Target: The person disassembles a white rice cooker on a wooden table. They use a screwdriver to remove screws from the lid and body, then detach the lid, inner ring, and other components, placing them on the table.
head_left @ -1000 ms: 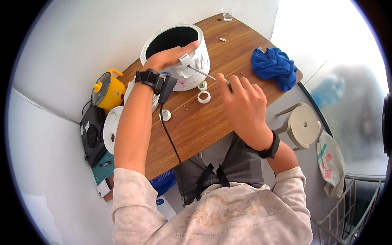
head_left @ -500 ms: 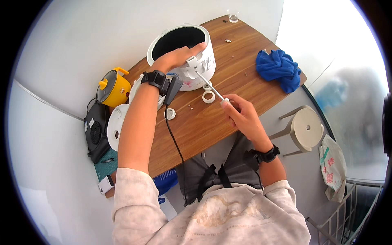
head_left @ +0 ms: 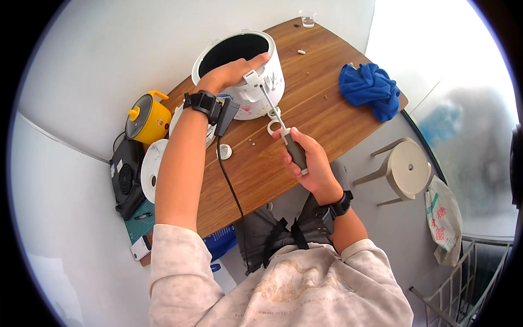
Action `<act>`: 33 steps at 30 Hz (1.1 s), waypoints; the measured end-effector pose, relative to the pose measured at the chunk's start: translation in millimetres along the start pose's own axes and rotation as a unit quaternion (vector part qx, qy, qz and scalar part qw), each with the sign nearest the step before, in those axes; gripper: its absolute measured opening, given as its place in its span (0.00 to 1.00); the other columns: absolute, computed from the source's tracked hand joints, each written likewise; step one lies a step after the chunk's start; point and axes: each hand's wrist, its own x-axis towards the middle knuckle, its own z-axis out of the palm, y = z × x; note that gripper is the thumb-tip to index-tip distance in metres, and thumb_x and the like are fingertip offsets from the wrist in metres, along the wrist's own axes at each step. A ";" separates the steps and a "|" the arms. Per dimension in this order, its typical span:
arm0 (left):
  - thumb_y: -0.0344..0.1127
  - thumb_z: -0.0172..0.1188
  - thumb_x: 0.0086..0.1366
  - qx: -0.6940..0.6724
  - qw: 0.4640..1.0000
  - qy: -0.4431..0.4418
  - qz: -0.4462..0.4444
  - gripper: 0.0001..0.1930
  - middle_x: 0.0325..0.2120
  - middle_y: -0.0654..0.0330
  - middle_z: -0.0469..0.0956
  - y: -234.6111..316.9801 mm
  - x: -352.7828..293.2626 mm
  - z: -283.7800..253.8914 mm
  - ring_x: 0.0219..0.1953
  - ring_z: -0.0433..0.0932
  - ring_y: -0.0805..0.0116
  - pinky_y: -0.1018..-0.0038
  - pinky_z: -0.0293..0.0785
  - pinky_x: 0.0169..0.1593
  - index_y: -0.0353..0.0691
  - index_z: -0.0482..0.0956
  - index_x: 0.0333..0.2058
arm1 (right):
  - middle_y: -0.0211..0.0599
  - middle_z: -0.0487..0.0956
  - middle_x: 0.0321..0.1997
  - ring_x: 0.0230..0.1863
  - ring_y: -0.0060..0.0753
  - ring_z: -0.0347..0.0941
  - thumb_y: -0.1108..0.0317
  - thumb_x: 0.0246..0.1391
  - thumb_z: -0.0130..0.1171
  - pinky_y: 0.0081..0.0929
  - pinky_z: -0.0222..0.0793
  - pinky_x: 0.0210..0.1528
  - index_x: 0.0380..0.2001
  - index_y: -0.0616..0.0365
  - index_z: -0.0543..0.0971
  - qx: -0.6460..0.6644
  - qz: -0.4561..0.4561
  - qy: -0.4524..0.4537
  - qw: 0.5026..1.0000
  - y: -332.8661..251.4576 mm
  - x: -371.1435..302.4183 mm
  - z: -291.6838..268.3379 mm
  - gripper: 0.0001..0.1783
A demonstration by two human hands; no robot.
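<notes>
A white rice cooker body [head_left: 276, 87] with a floral print and a dark inside stands at the table's far side. My left hand [head_left: 231, 75] is closed over its near rim, fingers reaching right beside a white bracket [head_left: 252, 79]. My right hand [head_left: 316, 166] grips a screwdriver [head_left: 296, 150] by its dark grey handle. The metal shaft slants up and left, its tip at the bracket's lower right; whether it sits in a screw is too small to tell. White rings [head_left: 224, 152] lie on the table near the cooker. Behind my left forearm, white round parts [head_left: 152, 166] are partly hidden.
To the left are a yellow pot [head_left: 148, 120] and a black appliance [head_left: 126, 177]. A blue cloth [head_left: 370, 91] lies at the table's right end, a clear cup [head_left: 308, 22] at the far corner. Beyond the right edge stands a beige stool [head_left: 408, 166]. A cable hangs from my left wrist.
My right hand has turned and shifted slightly left and down, so the screwdriver's handle now shows and its shaft stands steeper. The left hand keeps its hold on the rim.
</notes>
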 end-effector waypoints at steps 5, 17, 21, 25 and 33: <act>0.81 0.40 0.61 0.015 0.999 0.024 0.018 0.48 0.50 0.47 0.81 0.9 -2.7 1.4 0.55 0.75 0.49 0.53 0.63 0.62 0.39 0.85 0.51 | 0.31 0.73 0.22 0.14 0.17 0.60 0.54 0.73 0.42 0.17 0.55 0.16 0.52 0.63 0.76 0.037 0.010 -0.032 0.999 3.8 3.7 2.5 0.23; 0.82 0.38 0.61 0.027 0.998 0.038 0.031 0.50 0.49 0.46 0.82 1.7 -3.9 2.9 0.56 0.75 0.48 0.54 0.63 0.62 0.38 0.84 0.51 | 0.30 0.73 0.21 0.13 0.16 0.59 0.53 0.74 0.41 0.16 0.55 0.16 0.51 0.63 0.74 0.151 0.035 -0.110 0.982 14.6 9.0 -1.7 0.23; 0.81 0.38 0.61 0.020 0.999 0.027 0.031 0.49 0.47 0.46 0.83 1.3 -3.4 1.8 0.55 0.76 0.48 0.54 0.64 0.61 0.38 0.84 0.51 | 0.29 0.73 0.21 0.13 0.16 0.59 0.53 0.74 0.40 0.16 0.54 0.15 0.50 0.63 0.74 0.173 0.028 -0.095 0.980 20.7 10.8 -1.9 0.23; 0.82 0.38 0.61 0.022 0.999 0.029 0.020 0.50 0.47 0.46 0.82 2.5 -4.5 1.8 0.54 0.75 0.49 0.54 0.64 0.61 0.38 0.84 0.51 | 0.30 0.72 0.21 0.13 0.17 0.59 0.53 0.74 0.39 0.17 0.55 0.15 0.50 0.63 0.73 0.194 0.034 -0.114 0.974 21.3 12.5 -2.4 0.23; 0.81 0.39 0.61 0.021 0.999 0.031 0.032 0.50 0.50 0.45 0.81 1.5 -2.6 2.4 0.57 0.75 0.48 0.54 0.63 0.62 0.37 0.84 0.52 | 0.31 0.73 0.21 0.13 0.18 0.60 0.52 0.74 0.38 0.17 0.55 0.14 0.49 0.62 0.73 0.244 0.029 -0.143 0.959 31.9 16.4 -1.8 0.24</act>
